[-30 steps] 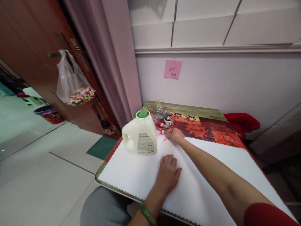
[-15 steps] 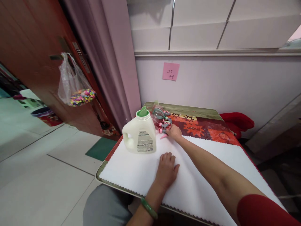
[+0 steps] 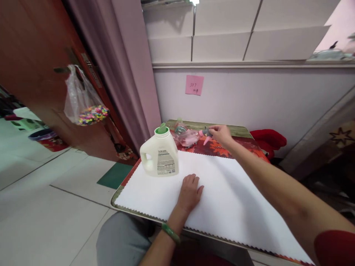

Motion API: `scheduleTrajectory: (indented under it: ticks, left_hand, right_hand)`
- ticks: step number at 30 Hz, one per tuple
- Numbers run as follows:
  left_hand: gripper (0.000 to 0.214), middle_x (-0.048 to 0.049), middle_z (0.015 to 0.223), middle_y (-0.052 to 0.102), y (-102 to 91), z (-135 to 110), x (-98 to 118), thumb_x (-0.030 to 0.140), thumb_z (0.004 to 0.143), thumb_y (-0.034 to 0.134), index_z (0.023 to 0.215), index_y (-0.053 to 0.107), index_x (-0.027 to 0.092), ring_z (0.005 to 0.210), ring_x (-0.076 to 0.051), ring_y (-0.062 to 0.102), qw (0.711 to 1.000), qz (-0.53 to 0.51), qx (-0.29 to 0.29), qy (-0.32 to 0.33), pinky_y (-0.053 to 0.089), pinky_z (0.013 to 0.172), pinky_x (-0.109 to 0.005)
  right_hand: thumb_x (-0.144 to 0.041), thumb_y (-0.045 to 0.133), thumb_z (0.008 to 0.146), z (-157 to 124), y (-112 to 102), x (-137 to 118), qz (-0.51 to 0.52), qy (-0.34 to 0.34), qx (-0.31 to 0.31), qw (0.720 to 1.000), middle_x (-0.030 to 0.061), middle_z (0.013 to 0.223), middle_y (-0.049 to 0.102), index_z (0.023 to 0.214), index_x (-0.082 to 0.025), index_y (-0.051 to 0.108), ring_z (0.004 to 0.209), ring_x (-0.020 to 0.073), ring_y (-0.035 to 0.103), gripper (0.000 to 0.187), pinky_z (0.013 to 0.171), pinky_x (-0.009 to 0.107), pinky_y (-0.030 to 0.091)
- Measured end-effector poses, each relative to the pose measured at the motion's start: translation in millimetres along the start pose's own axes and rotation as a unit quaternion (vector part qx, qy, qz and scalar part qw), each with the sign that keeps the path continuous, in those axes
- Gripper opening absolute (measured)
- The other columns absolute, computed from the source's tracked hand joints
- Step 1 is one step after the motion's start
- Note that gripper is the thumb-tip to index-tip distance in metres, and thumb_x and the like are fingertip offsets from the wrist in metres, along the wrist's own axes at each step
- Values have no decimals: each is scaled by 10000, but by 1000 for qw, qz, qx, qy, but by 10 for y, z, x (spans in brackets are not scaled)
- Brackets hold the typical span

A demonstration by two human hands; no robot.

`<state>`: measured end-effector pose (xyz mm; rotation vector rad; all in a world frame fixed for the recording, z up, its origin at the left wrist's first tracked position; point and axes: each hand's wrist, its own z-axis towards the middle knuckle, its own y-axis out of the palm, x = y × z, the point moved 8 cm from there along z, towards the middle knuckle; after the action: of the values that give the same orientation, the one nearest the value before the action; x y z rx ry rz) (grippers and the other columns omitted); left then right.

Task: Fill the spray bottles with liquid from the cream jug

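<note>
My right hand (image 3: pixel 222 135) is closed on the grey head of a clear pink spray bottle (image 3: pixel 189 137). The bottle is tipped on its side, its pink trigger pointing down, above the back of the table. Flat on the white mat (image 3: pixel 219 192) lies my left hand (image 3: pixel 189 191), fingers stretched out and holding nothing. To its left a cream plastic jug (image 3: pixel 151 162) with a green spout (image 3: pixel 162 128) stands upright. Behind the jug, a clear greenish bottle (image 3: pixel 180 129) is partly hidden.
A red patterned cover (image 3: pixel 222 148) shows at the table's back. Beyond it is a wall with a pink note (image 3: pixel 194 85). A bag of colourful beads (image 3: pixel 93 115) hangs from the door at left. Something red (image 3: pixel 267 140) sits past the table's right back corner.
My right hand has taken hold of the pink spray bottle and raised it up and to the right from the other bottles. My left hand stays on the mat.
</note>
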<state>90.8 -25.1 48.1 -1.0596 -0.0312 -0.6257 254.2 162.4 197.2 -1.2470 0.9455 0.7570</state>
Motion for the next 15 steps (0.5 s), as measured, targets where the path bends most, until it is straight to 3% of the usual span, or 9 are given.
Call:
scheduleTrajectory:
  ticks: [2, 4, 6, 9, 12, 15]
  left_hand:
    - [225, -147, 1222, 659, -32, 2, 16, 246, 918, 597, 1139, 603, 203, 1138, -311, 615, 1000, -11, 13, 9, 486, 1025, -542]
    - [167, -129, 1202, 676, -73, 9, 39, 233, 927, 576, 1089, 619, 221, 1127, -298, 631, 999, -23, 25, 19, 469, 1047, -541]
    - [123, -110, 1186, 689, -116, 33, 55, 214, 934, 563, 1035, 629, 236, 1127, -283, 642, 998, -33, 38, 23, 446, 1072, -538]
    - [158, -127, 1214, 679, -156, 138, 38, 259, 937, 592, 1090, 622, 231, 1159, -295, 638, 997, -41, 69, 0, 444, 1062, -542]
    - [603, -184, 1304, 624, -120, 327, -54, 442, 810, 772, 1300, 528, 188, 1264, -360, 584, 989, -76, 110, -66, 458, 1053, -554]
    - [1064, -213, 1430, 524, 63, 544, -138, 526, 587, 913, 1441, 379, 184, 1384, -410, 482, 977, -140, 107, -124, 417, 1106, -584]
  right_hand:
    - [-227, 696, 814, -73, -336, -256, -40, -65, 2, 997, 9, 671, 714, 979, -175, 809, 734, 169, 650, 207, 691, 254, 468]
    - [-201, 641, 826, -242, -522, -550, -135, -187, 15, 973, 1, 643, 700, 977, -187, 817, 712, 171, 643, 233, 714, 267, 454]
    - [-194, 614, 843, -446, -533, -671, -232, -263, 23, 936, 16, 749, 731, 964, -203, 822, 771, 188, 661, 240, 772, 289, 459]
    - [-212, 614, 879, -663, -338, -507, -320, -276, -7, 906, 37, 961, 754, 979, -236, 819, 920, 215, 676, 229, 856, 300, 464]
    - [-220, 629, 897, -784, -119, -244, -312, -270, -58, 909, 48, 1050, 758, 1018, -249, 808, 1004, 222, 674, 218, 902, 296, 470]
    - [-268, 689, 870, -806, -86, -76, -212, -259, -69, 940, 43, 1039, 767, 1039, -253, 794, 943, 208, 684, 200, 906, 303, 492]
